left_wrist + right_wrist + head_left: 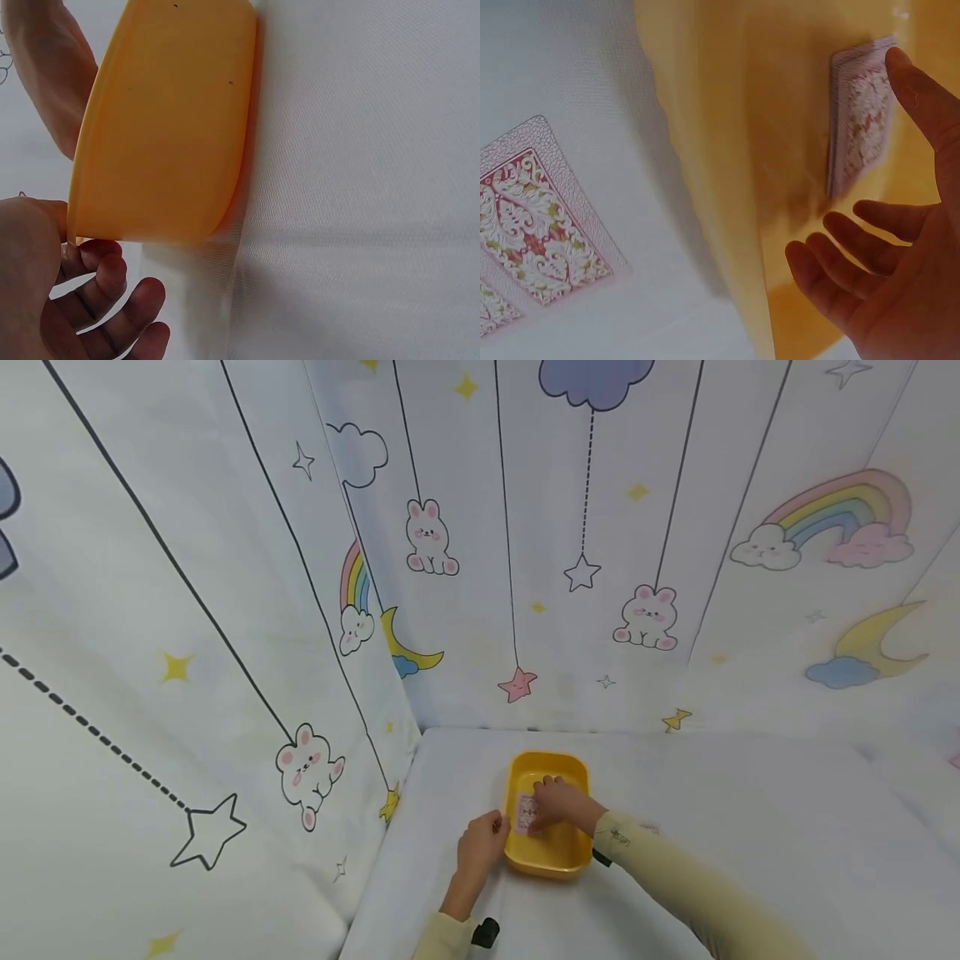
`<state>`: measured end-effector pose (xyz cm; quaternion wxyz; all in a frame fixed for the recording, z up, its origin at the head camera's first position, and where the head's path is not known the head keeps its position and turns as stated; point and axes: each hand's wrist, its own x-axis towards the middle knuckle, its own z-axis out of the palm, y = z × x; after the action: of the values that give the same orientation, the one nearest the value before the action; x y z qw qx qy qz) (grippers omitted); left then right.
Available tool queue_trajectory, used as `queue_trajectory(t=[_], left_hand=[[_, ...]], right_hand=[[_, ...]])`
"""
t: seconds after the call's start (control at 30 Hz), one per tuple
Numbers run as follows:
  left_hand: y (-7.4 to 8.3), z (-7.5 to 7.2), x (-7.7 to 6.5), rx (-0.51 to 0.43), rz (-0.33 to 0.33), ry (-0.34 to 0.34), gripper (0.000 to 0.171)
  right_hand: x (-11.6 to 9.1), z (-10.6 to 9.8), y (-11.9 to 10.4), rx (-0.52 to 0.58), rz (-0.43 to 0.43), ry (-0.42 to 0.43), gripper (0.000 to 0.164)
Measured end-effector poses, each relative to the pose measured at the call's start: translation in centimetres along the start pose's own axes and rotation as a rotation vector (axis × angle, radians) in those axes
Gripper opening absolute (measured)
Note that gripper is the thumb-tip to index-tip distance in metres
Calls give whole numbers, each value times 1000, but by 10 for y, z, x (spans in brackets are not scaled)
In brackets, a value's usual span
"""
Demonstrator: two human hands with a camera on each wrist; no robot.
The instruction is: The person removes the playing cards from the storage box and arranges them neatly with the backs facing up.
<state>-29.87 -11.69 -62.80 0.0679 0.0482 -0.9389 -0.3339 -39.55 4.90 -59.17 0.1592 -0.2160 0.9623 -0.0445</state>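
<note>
A yellow plastic basin [550, 870] stands on the white cloth. My left hand [480, 845] is at its near left side; in the left wrist view, thumb and index finger pinch the basin's rim [73, 229], the other fingers loosely bent below. A small stack of playing cards [864, 120], backs patterned in pink, lies inside the basin. Over it reaches my right hand [561, 802]. In the right wrist view its thumb overlaps the stack's upper corner, and the spread fingers [840, 262] are apart from the cards; whether the thumb touches is unclear.
Another patterned playing card [544, 217] lies on the cloth to the right of the basin, with part of a further one at its side. White fabric walls [517, 568] printed with rabbits, stars and rainbows rise at the left and back.
</note>
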Motion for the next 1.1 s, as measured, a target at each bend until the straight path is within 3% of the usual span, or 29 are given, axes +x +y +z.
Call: queue_trajectory(t=[0.17,0.37,0.47,0.57,0.7,0.87,1.1], left_hand=[[1,3,0,-7,-4,-1,29],[2,4,1,-12,-2,14,29],[1,5,0,-9,-4,17,30],[0,5,0,-7,-7,16,29],[1,4,0,-8,4,14,29],[3,2,-3,-6,28,21,30],[1,0,-5,0,31,38,30]], right_hand=[[-2,2,-5,-8,-12,22,86],[1,7,0,4,31,37,101],[5,12,1,62,31,72,102],[9,17,3,205,3,151,71],[7,17,9,509,-26,244,33],[-1,12,17,744,30,287,25],[-27,-7,35,1025,35,283,34]])
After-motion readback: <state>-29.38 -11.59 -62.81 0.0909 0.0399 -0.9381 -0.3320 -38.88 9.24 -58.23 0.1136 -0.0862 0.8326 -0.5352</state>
